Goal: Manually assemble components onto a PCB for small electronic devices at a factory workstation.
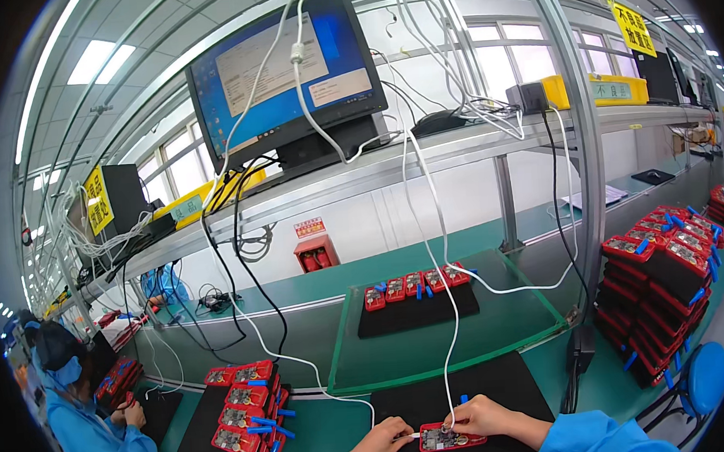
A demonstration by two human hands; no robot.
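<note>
2 hands pinch 1 red circuit board (451,437) on the black mat (521,382): my left hand (381,443) grips its left end, my right hand (483,416) holds a white cable (450,337) above it.

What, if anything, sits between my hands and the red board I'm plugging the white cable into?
Nothing visible does. Both hands already rest on the red board on the black mat: the left hand at its left end beside the white cable plug, the right hand on its upper edge.
</note>
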